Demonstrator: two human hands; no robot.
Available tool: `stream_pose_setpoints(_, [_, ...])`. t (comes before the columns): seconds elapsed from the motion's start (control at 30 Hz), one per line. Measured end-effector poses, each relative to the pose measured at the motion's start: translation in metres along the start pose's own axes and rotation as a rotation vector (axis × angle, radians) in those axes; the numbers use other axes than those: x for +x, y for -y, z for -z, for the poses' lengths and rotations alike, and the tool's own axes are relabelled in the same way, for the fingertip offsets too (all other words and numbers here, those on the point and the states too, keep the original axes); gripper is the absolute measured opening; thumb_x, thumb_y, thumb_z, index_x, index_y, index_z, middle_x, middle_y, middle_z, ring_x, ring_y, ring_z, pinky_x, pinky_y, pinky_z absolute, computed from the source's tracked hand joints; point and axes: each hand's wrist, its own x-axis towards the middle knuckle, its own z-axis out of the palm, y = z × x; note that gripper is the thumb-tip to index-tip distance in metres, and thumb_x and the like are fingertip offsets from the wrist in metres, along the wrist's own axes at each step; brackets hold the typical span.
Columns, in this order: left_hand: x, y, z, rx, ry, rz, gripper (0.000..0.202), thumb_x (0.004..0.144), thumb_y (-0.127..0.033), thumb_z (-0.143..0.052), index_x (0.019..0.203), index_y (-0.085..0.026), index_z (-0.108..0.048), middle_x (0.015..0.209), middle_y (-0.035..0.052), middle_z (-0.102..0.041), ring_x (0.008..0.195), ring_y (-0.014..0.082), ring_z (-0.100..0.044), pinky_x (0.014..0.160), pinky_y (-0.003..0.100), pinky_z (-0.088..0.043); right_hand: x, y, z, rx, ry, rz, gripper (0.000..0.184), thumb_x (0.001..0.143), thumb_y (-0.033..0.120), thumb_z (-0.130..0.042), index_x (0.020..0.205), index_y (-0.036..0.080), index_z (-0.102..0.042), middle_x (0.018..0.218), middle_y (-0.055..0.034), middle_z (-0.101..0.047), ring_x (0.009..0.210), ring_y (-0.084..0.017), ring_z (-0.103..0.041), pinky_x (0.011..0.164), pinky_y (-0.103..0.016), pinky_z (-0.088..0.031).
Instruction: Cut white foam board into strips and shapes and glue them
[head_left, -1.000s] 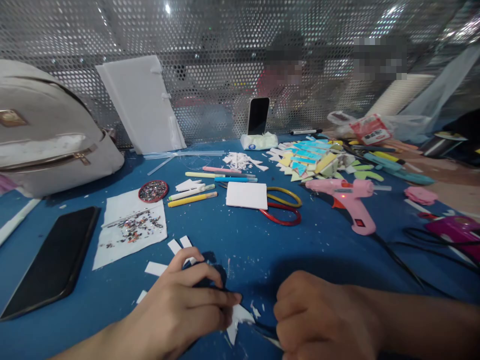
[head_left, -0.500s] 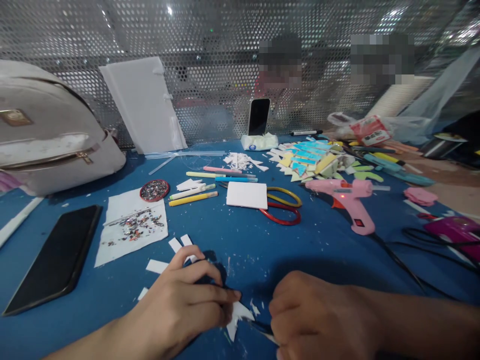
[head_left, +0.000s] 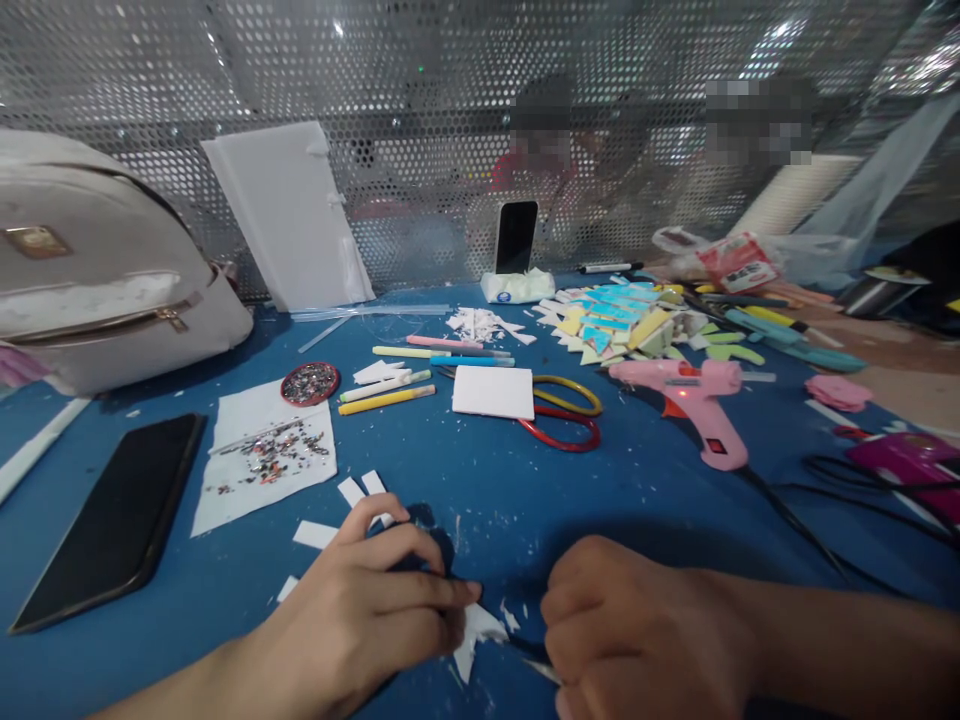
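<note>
My left hand (head_left: 367, 610) lies low at the near edge of the blue table (head_left: 480, 500), fingers curled and pressed on a small white foam piece (head_left: 474, 632). My right hand (head_left: 637, 640) is clenched just right of it, gripping a thin dark tool (head_left: 529, 655) whose tip reaches the foam piece; the tool is mostly hidden in the fist. Small white strips (head_left: 352, 495) lie just beyond my left hand.
A black phone (head_left: 112, 520) and a glitter-strewn paper (head_left: 262, 455) lie left. Markers (head_left: 386, 390), a white card (head_left: 493, 392), red scissors (head_left: 562, 425), a pink glue gun (head_left: 694, 395) with cord and coloured foam shapes (head_left: 622, 320) sit further out. A backpack (head_left: 97, 270) stands far left; people sit behind the mesh.
Both hands stay in place on the foam piece; my right fist has shifted very slightly left. The rest is unchanged.
</note>
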Motion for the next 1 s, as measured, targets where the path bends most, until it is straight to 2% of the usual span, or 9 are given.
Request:
stream_pose_setpoints(0.07, [-0.0016, 0.0003, -0.0013, -0.016, -0.02, 0.016, 0.016, 0.101, -0.019, -0.055, 0.091, -0.02, -0.067, 0.102, -0.001, -0.079, 0.093, 0.0144, -0.062, 0.108, 0.038, -0.024, 0.0003, 0.0007, -0.0007, 0.004, 0.008, -0.018, 0.03, 0.092, 0.016, -0.046, 0.064, 0.023, -0.039, 0.056, 0.0065, -0.042, 0.044, -0.012, -0.029, 0.044, -0.026, -0.03])
stream_pose_setpoints(0.27, [-0.0004, -0.0021, 0.003, -0.033, 0.045, 0.018, 0.022, 0.104, -0.017, -0.048, 0.091, -0.018, -0.066, 0.108, 0.0015, -0.078, 0.096, 0.0156, -0.061, 0.107, 0.039, -0.024, 0.0026, 0.0011, -0.0018, -0.019, -0.001, -0.019, 0.031, 0.082, 0.008, -0.053, 0.06, 0.022, -0.036, 0.057, 0.0076, -0.037, 0.046, -0.011, -0.025, 0.045, -0.026, -0.027])
stream_pose_setpoints(0.43, [0.0037, -0.0035, 0.0047, -0.024, 0.02, 0.012, 0.027, 0.106, -0.02, -0.045, 0.089, -0.018, -0.066, 0.106, 0.0, -0.078, 0.092, 0.0151, -0.061, 0.104, 0.038, -0.026, 0.0053, -0.0013, -0.002, 0.063, -0.041, 0.008, 0.032, 0.093, 0.019, -0.045, 0.062, 0.021, -0.039, 0.056, 0.0076, -0.034, 0.045, -0.01, -0.026, 0.043, -0.025, -0.027])
stream_pose_setpoints(0.57, [0.0017, -0.0022, 0.003, -0.037, 0.011, 0.014, 0.027, 0.106, -0.019, -0.044, 0.089, -0.018, -0.065, 0.108, 0.0008, -0.078, 0.094, 0.0157, -0.06, 0.104, 0.04, -0.025, 0.0059, 0.0005, -0.0026, 0.077, -0.037, 0.005, 0.036, 0.097, 0.02, -0.042, 0.061, 0.021, -0.039, 0.053, 0.0081, -0.031, 0.044, -0.011, -0.024, 0.043, -0.025, -0.026])
stream_pose_setpoints(0.67, [-0.001, -0.0009, 0.0023, -0.043, 0.044, 0.013, 0.031, 0.107, -0.021, -0.039, 0.092, -0.017, -0.065, 0.11, 0.0022, -0.077, 0.096, 0.0162, -0.06, 0.106, 0.041, -0.024, 0.0056, 0.0014, -0.0022, 0.04, -0.037, -0.009, 0.038, 0.099, 0.017, -0.04, 0.061, 0.02, -0.042, 0.053, 0.0071, -0.035, 0.045, -0.011, -0.025, 0.043, -0.025, -0.026])
stream_pose_setpoints(0.73, [-0.0028, -0.0002, 0.0015, -0.045, 0.041, 0.022, 0.024, 0.105, -0.019, -0.045, 0.093, -0.018, -0.066, 0.111, 0.0015, -0.077, 0.097, 0.016, -0.06, 0.107, 0.041, -0.024, 0.0054, 0.0007, -0.0018, 0.024, -0.048, 0.004, 0.04, 0.101, 0.019, -0.038, 0.061, 0.02, -0.044, 0.054, 0.0063, -0.038, 0.045, -0.011, -0.027, 0.043, -0.025, -0.028])
stream_pose_setpoints(0.87, [-0.0049, 0.0006, -0.0006, -0.045, 0.018, 0.031, 0.014, 0.101, -0.016, -0.056, 0.093, -0.019, -0.067, 0.11, 0.0001, -0.077, 0.097, 0.0159, -0.061, 0.107, 0.04, -0.024, 0.0049, -0.0003, -0.0015, -0.016, -0.068, 0.041, 0.046, 0.105, 0.032, -0.039, 0.062, 0.019, -0.046, 0.053, 0.0065, -0.039, 0.044, -0.01, -0.029, 0.044, -0.025, -0.031])
stream_pose_setpoints(1.0, [-0.0021, -0.0012, 0.0022, -0.039, 0.031, 0.016, 0.021, 0.104, -0.019, -0.049, 0.092, -0.018, -0.066, 0.106, 0.0013, -0.078, 0.095, 0.0159, -0.062, 0.106, 0.04, -0.025, 0.0043, 0.0034, -0.002, -0.081, -0.053, -0.023, 0.041, 0.102, 0.016, -0.036, 0.062, 0.02, -0.046, 0.055, 0.0061, -0.04, 0.045, -0.011, -0.029, 0.045, -0.026, -0.028])
